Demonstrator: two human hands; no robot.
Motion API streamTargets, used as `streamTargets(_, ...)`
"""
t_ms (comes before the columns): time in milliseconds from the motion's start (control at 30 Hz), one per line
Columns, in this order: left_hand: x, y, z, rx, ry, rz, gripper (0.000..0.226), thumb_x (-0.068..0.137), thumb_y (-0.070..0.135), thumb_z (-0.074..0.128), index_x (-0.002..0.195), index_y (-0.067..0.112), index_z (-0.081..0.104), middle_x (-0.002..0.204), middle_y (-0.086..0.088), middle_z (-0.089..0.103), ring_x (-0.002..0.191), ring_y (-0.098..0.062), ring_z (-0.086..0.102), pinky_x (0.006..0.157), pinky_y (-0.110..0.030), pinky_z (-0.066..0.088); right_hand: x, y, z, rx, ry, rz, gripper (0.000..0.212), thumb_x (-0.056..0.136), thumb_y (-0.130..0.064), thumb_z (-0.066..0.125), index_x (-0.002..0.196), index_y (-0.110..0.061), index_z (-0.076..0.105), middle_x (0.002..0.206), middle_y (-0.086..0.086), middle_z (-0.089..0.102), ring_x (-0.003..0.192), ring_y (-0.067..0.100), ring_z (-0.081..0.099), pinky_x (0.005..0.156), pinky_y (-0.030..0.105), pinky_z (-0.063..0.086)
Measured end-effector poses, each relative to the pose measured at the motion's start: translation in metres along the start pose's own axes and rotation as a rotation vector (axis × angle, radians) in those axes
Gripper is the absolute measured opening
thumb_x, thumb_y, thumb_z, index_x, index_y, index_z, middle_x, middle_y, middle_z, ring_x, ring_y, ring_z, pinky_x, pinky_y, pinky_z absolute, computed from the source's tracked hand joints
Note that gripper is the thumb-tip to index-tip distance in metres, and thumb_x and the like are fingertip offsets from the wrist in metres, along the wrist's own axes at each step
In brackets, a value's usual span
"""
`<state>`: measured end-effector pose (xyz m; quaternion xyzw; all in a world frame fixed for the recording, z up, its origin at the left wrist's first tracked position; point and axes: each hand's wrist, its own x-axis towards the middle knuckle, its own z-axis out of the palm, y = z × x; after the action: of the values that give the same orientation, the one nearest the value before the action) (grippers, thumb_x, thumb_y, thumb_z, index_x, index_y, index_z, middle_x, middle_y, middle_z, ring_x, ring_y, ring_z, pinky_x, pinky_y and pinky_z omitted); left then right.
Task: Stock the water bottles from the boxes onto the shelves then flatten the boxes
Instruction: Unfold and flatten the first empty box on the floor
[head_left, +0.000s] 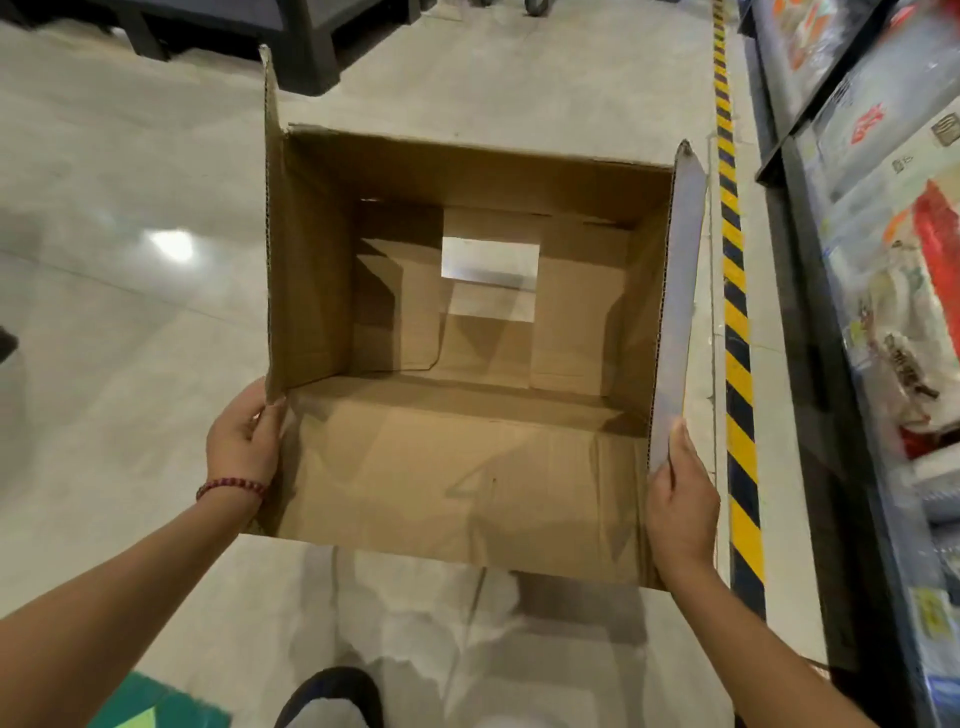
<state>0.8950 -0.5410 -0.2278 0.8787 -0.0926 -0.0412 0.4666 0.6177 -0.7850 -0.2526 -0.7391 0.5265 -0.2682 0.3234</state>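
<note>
— Over the pale floor (130, 171), what are the hands doing?

— Both grip the cardboard box (467, 467), one on each side. The left hand (244, 441) is closed around the near end of the left flap (272, 218), fingers curled over its edge, thumb on the outside. The right hand (683, 499) pinches the near end of the right flap (678, 306), fingers laid along its outer face, thumb hidden behind.

— Where is the box itself?

— Held out in front of the person, open end toward the camera, above the floor. Its bottom flaps are partly open, so a patch of floor shows through the gap (491, 260). No bottles are inside.

— Any writing?

— Nothing readable on the box. The packaged goods on the shelves (883, 270) at right carry red and white printing, but it is too blurred to read.

— And the arms?

— Both forearms reach forward from the lower corners, well apart, wrists roughly level. A red beaded bracelet (231, 486) sits on the left wrist. A black-and-yellow striped strip (735, 291) runs along the floor just beside the right flap. A dark shoe (332, 696) shows below the box.
</note>
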Motion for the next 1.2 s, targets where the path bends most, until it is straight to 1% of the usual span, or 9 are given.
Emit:
streamTargets(100,-0.011,-0.001,-0.007,0.005,-0.079,0.045,0.032,0.097,0.016,0.046,0.126,0.01,0.058,0.121,-0.001,0.058,0.113,-0.023,0.051,0.098,-0.037,0.04,-0.005,0.009,0.0,-0.073,-0.038,-0.014,0.048,0.1,-0.018,0.041,0.147,-0.013,0.034,0.147,0.005,0.043,0.134,0.024,0.042,0.105,0.03,0.034)
streamTargets(200,-0.014,-0.011,-0.016,0.043,-0.153,-0.019,0.036,0.096,0.026,0.049,0.128,0.012,0.058,0.127,-0.01,0.06,0.117,-0.03,0.053,0.096,-0.039,0.042,-0.01,0.01,-0.002,-0.161,-0.089,-0.004,0.048,0.1,-0.024,0.039,0.148,-0.017,0.031,0.144,0.006,0.046,0.129,0.027,0.047,0.103,0.04,0.043)
streamTargets(400,-0.032,-0.016,-0.024,0.159,-0.271,-0.169,0.042,0.099,0.034,0.038,0.139,0.021,0.043,0.138,-0.008,0.051,0.122,-0.035,0.048,0.1,-0.046,0.04,-0.03,0.008,-0.013,-0.258,-0.188,0.019,0.054,0.101,-0.021,0.037,0.151,-0.024,0.017,0.135,0.007,0.052,0.113,0.025,0.057,0.088,0.036,0.05)
streamTargets(600,-0.043,-0.025,-0.035,0.209,-0.387,-0.181,0.042,0.098,0.018,0.042,0.14,0.017,0.041,0.135,-0.013,0.052,0.12,-0.035,0.049,0.09,-0.037,0.041,-0.05,0.028,-0.013,-0.262,-0.312,0.005,0.046,0.102,-0.023,0.034,0.147,-0.017,0.03,0.145,0.006,0.043,0.13,0.026,0.045,0.104,0.038,0.04)
streamTargets(700,-0.048,-0.03,-0.049,0.131,-0.449,-0.149,0.053,0.092,-0.002,0.047,0.139,0.022,0.044,0.141,-0.005,0.047,0.125,-0.028,0.048,0.099,-0.037,0.042,-0.053,0.022,-0.018,-0.189,-0.282,0.014,0.045,0.101,-0.024,0.036,0.146,-0.017,0.033,0.145,0.007,0.043,0.132,0.026,0.042,0.106,0.04,0.039)
streamTargets(767,-0.05,-0.022,-0.056,0.056,-0.391,-0.059,0.053,0.091,-0.009,0.043,0.13,0.026,0.05,0.139,-0.003,0.048,0.124,-0.027,0.05,0.103,-0.039,0.042,-0.05,0.007,-0.024,-0.119,-0.217,0.04,0.053,0.1,-0.029,0.041,0.149,-0.017,0.024,0.151,0.007,0.034,0.137,0.027,0.034,0.107,0.039,0.034)
streamTargets(867,-0.047,0.02,-0.062,-0.207,-0.134,-0.085,0.034,0.098,0.016,0.044,0.13,0.023,0.052,0.135,-0.006,0.053,0.122,-0.025,0.052,0.101,-0.045,0.044,-0.036,-0.03,-0.036,-0.014,-0.062,0.034,0.07,0.094,-0.042,0.049,0.151,-0.023,0.012,0.157,0.005,0.018,0.142,0.028,0.024,0.106,0.042,0.035)
streamTargets(1033,-0.038,0.097,-0.052,-0.153,-0.227,0.027,0.092,0.076,0.056,0.058,0.15,0.029,0.01,0.157,-0.002,0.018,0.139,-0.026,0.028,0.108,-0.051,0.034,0.001,-0.09,-0.053,0.066,0.081,-0.04,0.104,0.076,-0.062,0.063,0.151,-0.027,-0.002,0.159,0.0,0.007,0.145,0.028,0.018,0.106,0.044,0.035)
streamTargets(1200,-0.028,0.14,-0.014,0.128,-0.18,0.079,0.117,0.071,0.031,0.08,0.149,0.021,-0.007,0.157,-0.009,0.008,0.143,-0.03,0.018,0.111,-0.048,0.027,0.022,-0.119,-0.051,-0.133,0.034,-0.036,0.084,0.093,-0.019,0.056,0.152,-0.016,-0.005,0.16,0.006,0.008,0.138,0.03,0.034,0.096,0.031,0.044)
